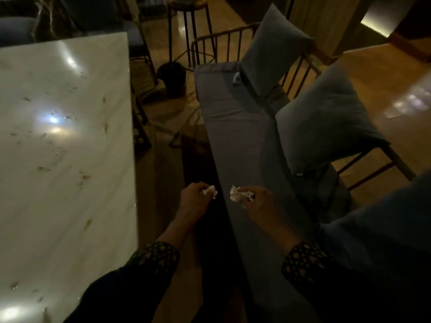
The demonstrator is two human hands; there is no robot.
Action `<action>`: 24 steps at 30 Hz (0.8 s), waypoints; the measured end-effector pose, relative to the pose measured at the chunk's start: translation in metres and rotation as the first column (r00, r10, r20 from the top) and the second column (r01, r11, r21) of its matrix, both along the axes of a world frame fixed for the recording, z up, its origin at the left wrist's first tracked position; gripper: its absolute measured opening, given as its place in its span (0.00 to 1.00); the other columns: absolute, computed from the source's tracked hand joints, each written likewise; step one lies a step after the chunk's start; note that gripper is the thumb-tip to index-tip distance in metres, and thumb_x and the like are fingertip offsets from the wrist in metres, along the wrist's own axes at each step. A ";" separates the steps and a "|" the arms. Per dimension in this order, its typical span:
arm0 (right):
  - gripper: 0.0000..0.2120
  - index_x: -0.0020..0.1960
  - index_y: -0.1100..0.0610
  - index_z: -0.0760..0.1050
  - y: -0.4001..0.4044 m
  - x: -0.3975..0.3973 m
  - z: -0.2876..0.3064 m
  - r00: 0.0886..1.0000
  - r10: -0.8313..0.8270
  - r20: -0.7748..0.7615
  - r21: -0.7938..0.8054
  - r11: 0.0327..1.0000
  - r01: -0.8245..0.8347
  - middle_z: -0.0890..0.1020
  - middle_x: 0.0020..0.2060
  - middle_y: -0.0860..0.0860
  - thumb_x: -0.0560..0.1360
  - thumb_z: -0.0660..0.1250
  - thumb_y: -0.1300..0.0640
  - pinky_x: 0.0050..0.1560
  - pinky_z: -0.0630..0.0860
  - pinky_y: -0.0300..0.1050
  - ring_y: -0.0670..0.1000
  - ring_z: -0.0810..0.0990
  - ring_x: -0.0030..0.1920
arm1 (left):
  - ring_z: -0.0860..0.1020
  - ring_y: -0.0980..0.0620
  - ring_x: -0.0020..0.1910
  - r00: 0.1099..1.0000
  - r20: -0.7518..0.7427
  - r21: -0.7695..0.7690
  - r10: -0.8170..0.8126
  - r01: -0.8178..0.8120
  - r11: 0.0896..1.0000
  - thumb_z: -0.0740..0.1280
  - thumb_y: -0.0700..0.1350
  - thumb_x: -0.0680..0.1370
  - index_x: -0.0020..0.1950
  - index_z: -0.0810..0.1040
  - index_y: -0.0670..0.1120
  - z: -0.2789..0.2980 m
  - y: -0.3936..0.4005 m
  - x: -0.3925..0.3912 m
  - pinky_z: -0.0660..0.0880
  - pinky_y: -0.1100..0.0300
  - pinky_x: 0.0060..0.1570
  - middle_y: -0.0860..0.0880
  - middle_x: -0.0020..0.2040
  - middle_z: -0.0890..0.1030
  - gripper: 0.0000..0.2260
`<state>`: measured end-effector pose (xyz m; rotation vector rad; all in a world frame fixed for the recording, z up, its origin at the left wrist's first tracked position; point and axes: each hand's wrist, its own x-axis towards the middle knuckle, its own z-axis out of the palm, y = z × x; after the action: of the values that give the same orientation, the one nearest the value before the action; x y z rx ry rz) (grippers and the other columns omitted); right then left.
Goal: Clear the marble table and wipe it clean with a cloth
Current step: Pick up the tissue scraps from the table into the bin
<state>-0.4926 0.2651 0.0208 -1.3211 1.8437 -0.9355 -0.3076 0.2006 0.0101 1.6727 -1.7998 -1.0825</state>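
Note:
The white marble table (65, 159) fills the left of the view, its top speckled with small crumbs and smears (60, 117). Off its right edge, over the floor, my left hand (193, 201) is closed on a crumpled white tissue (210, 191). My right hand (256, 201) grips a second crumpled white tissue (238, 194) above the edge of a grey bench cushion. Both hands are clear of the table. No cloth is in view.
A long grey cushioned bench (233, 117) runs beside the table, with two grey pillows (324, 122) leaning on its metal back. A dark bin (172, 75) stands on the floor beyond the gap. A bar stool (189, 24) and chairs stand farther back.

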 end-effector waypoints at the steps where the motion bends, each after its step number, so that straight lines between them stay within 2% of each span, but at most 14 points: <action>1: 0.09 0.51 0.57 0.84 -0.022 0.000 0.002 1.000 -0.001 0.003 0.005 1.000 0.001 0.85 0.45 0.48 0.71 0.75 0.58 0.40 0.73 0.25 0.43 0.82 0.43 | 0.81 0.58 0.40 1.000 -0.005 0.007 0.002 -0.002 1.000 0.69 0.49 0.77 0.48 0.84 0.46 0.002 -0.020 0.002 0.75 0.68 0.38 0.51 0.43 0.84 0.08; 4: 0.09 0.52 0.59 0.83 -0.087 0.002 0.010 0.999 0.036 0.012 0.004 0.999 -0.036 0.84 0.45 0.50 0.72 0.74 0.59 0.39 0.73 0.25 0.43 0.81 0.44 | 0.80 0.58 0.41 1.000 -0.022 0.010 0.004 -0.004 1.000 0.69 0.50 0.77 0.49 0.84 0.46 0.009 -0.073 0.009 0.74 0.70 0.39 0.50 0.45 0.83 0.08; 9: 0.08 0.51 0.54 0.83 -0.191 0.010 0.022 0.995 0.100 0.008 -0.001 0.995 -0.100 0.81 0.41 0.43 0.73 0.73 0.58 0.37 0.71 0.24 0.33 0.76 0.38 | 0.81 0.55 0.44 0.996 -0.052 -0.017 0.068 -0.069 0.997 0.68 0.47 0.78 0.49 0.84 0.43 0.026 -0.155 0.027 0.75 0.66 0.42 0.48 0.45 0.84 0.09; 13: 0.09 0.52 0.58 0.83 -0.274 0.015 0.026 0.995 0.100 0.002 -0.034 0.994 -0.100 0.82 0.45 0.48 0.72 0.74 0.59 0.37 0.69 0.21 0.44 0.79 0.44 | 0.79 0.57 0.42 0.996 -0.019 -0.083 0.091 -0.093 0.992 0.68 0.47 0.78 0.49 0.84 0.43 0.041 -0.226 0.039 0.69 0.71 0.39 0.52 0.42 0.82 0.09; 16: 0.09 0.51 0.59 0.83 -0.343 0.016 0.026 0.993 0.115 -0.040 -0.044 0.992 -0.116 0.82 0.44 0.50 0.72 0.74 0.58 0.37 0.68 0.22 0.45 0.79 0.46 | 0.77 0.59 0.38 0.992 -0.010 -0.127 0.125 -0.125 0.984 0.68 0.47 0.78 0.47 0.84 0.43 0.044 -0.289 0.044 0.67 0.78 0.35 0.52 0.39 0.80 0.08; 18: 0.08 0.50 0.59 0.84 -0.396 0.013 0.022 0.991 0.128 -0.039 -0.051 0.990 -0.129 0.83 0.44 0.49 0.71 0.75 0.58 0.37 0.69 0.22 0.46 0.81 0.47 | 0.75 0.62 0.36 0.989 -0.012 -0.145 0.145 -0.145 0.979 0.69 0.45 0.78 0.45 0.84 0.42 0.045 -0.339 0.045 0.67 0.78 0.34 0.53 0.37 0.78 0.08; 20: 0.08 0.49 0.57 0.84 -0.454 0.007 0.023 0.986 0.158 -0.054 -0.075 0.984 -0.162 0.85 0.45 0.49 0.71 0.75 0.57 0.40 0.72 0.25 0.47 0.83 0.48 | 0.74 0.62 0.35 0.988 -0.011 -0.168 0.152 -0.152 0.974 0.68 0.44 0.78 0.45 0.84 0.42 0.047 -0.395 0.044 0.67 0.75 0.34 0.53 0.38 0.78 0.07; 22: 0.08 0.50 0.55 0.84 -0.512 0.001 0.028 0.978 0.187 -0.096 -0.088 0.977 -0.195 0.85 0.46 0.48 0.72 0.74 0.54 0.44 0.75 0.33 0.46 0.82 0.48 | 0.73 0.66 0.36 0.985 -0.016 -0.168 0.170 -0.170 0.971 0.69 0.45 0.78 0.47 0.83 0.44 0.049 -0.450 0.040 0.68 0.74 0.35 0.54 0.39 0.79 0.05; 24: 0.09 0.52 0.54 0.84 -0.564 -0.004 0.033 0.971 0.201 -0.128 -0.096 0.972 -0.214 0.84 0.48 0.48 0.73 0.73 0.53 0.45 0.74 0.37 0.47 0.81 0.49 | 0.74 0.67 0.38 0.984 -0.026 -0.149 0.178 -0.180 0.972 0.69 0.46 0.78 0.47 0.83 0.46 0.049 -0.499 0.038 0.68 0.74 0.37 0.56 0.41 0.79 0.05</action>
<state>-0.4962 -0.2989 0.0536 -1.6329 1.7193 -0.8731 -0.2692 -0.2981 0.0589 1.6950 -1.6428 -0.8562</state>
